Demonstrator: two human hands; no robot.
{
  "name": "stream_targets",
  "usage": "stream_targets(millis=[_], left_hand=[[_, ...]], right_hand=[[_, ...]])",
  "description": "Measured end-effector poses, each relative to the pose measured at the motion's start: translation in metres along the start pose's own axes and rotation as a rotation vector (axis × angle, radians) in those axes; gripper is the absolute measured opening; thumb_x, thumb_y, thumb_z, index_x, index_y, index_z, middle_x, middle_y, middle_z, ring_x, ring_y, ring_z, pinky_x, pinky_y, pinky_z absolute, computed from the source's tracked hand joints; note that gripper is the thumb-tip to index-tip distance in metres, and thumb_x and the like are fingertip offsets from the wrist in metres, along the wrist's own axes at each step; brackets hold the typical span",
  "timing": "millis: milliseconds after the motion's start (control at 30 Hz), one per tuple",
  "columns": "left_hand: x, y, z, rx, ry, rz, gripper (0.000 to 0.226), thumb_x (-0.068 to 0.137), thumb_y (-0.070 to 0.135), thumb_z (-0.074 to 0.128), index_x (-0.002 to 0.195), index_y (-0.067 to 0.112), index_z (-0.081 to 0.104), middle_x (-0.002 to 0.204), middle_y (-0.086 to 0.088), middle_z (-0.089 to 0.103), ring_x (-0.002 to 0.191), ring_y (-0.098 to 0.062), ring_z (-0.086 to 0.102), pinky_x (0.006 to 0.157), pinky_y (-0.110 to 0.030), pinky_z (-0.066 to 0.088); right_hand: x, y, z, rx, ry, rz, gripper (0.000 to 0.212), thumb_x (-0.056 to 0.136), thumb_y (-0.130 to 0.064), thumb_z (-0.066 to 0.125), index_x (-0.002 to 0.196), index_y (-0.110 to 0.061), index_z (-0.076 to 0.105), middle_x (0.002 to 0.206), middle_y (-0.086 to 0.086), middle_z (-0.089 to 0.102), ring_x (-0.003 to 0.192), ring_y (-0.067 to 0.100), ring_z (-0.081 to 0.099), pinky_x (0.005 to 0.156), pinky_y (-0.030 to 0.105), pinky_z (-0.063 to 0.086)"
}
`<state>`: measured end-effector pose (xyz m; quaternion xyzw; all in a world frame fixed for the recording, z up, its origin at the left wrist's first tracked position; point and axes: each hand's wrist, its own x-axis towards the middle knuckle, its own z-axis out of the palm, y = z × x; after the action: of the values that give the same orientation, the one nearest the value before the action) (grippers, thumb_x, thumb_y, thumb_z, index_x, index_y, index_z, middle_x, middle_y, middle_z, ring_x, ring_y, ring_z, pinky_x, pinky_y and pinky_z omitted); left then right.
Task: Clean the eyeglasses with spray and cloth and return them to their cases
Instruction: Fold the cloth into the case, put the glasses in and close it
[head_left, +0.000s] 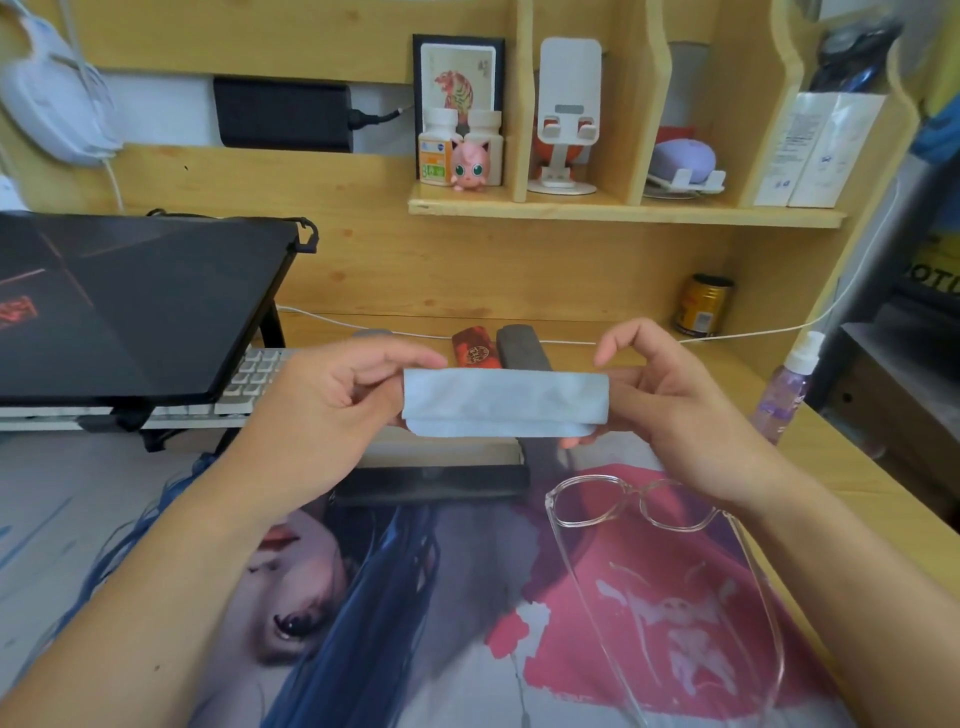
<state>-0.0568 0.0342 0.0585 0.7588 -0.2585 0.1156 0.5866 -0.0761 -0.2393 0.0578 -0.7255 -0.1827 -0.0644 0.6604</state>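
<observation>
both hands are up over the desk with the cloth (505, 404) stretched between them. the left hand (332, 400) has its thumb and fingers curled in on the cloth's left end, and the right hand (670, 395) pinches the right end, thumb under and fingers arched over the top. the cloth is pale blue-grey, folded lengthwise into a flat strip with one layer overlapping the other, and it hangs level between the two sets of fingertips.

the clear-framed eyeglasses (639, 506) lie on the printed desk mat (363, 597) just below the right hand, arms unfolded and pointing back towards the person; nothing is touching them. beyond the fingers, further back on the desk, are two cases side by side, a red case (474, 351) and a grey case (519, 348), both partly hidden behind the cloth. the spray bottle (784, 392) stands out past the right hand, near the desk edge.

i'd say this is the folding or readying of the cloth, either before wiping or after. whether the lenses have been sprayed i cannot tell. the next move looks to need one hand freeing itself from the cloth to reach down for the glasses, lifting them by the frame rather than the lenses.
</observation>
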Motion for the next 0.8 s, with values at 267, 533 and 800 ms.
stream_targets(millis=[267,533,800], left_hand=[[-0.001,0.005,-0.006,-0.012,-0.006,-0.119,0.053,0.094,-0.013,0.055,0.090,0.033,0.081,0.085,0.002,0.079,0.082,-0.010,0.076,0.075,-0.018,0.058],[0.010,-0.011,-0.014,0.163,0.070,-0.351,0.016,0.093,0.015,0.069,0.082,0.023,0.079,0.076,-0.010,0.070,0.057,-0.014,0.067,0.061,-0.026,0.052],[0.011,-0.026,-0.023,0.589,-0.029,-0.465,0.021,0.084,0.008,0.069,0.075,0.026,0.070,0.076,0.000,0.069,0.052,-0.014,0.057,0.048,-0.022,0.038]], right_hand=[[-0.001,0.003,0.000,-0.066,-0.036,0.025,0.050,0.092,0.016,0.039,0.075,-0.014,0.075,0.077,0.005,0.069,0.075,0.020,0.065,0.072,0.023,0.053],[0.034,-0.008,0.022,-0.435,-0.093,0.210,0.004,0.095,-0.006,0.064,0.097,-0.008,0.067,0.064,0.006,0.060,0.058,0.014,0.052,0.061,0.032,0.042],[0.069,0.003,0.075,-0.969,-0.281,0.368,0.009,0.089,-0.014,0.064,0.087,-0.021,0.070,0.065,-0.008,0.056,0.051,0.005,0.043,0.033,0.009,0.026]])
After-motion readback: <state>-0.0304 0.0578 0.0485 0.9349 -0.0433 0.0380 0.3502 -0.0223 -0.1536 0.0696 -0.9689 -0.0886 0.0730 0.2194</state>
